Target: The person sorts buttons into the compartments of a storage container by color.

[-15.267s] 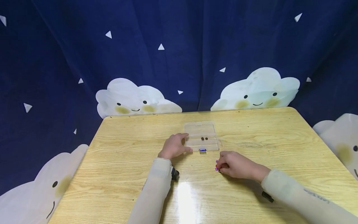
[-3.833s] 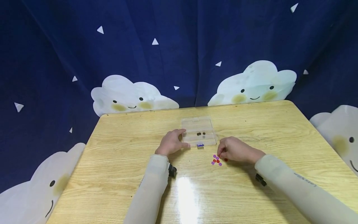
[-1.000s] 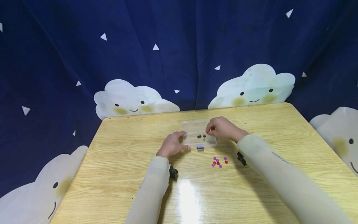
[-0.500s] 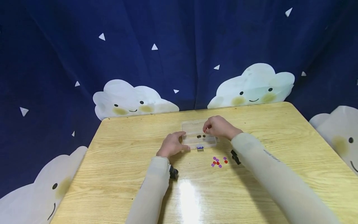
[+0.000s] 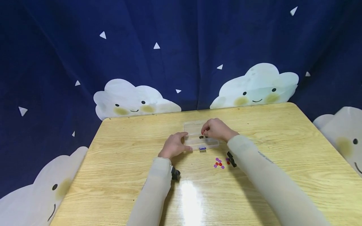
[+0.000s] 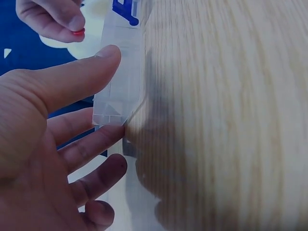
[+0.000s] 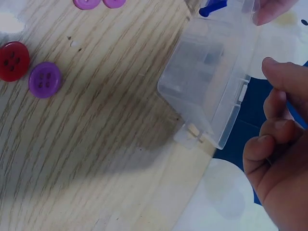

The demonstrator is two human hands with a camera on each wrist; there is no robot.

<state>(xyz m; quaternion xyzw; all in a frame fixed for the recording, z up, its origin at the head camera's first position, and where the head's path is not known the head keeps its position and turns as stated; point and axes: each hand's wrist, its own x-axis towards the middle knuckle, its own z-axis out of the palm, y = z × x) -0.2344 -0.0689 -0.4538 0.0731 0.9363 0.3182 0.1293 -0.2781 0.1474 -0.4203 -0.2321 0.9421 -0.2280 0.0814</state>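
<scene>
A clear plastic box with a blue latch lies with its lid folded back. My left hand holds its left end, thumb at the front corner and fingers along the side. Above the box, my right hand pinches a small red button between thumb and fingertip. Dark buttons sit inside the box below that hand. In the right wrist view, the held button is hidden; a red button and a purple button, each with holes, lie on the table.
Several more red and purple buttons lie in front of the box, some close below the right wrist's camera. The wooden table ends at a dark blue curtain with clouds.
My right hand picked up a red button from the group and carried it over the box. Over the last second it moved left above the compartments. The left hand stayed at the box.
</scene>
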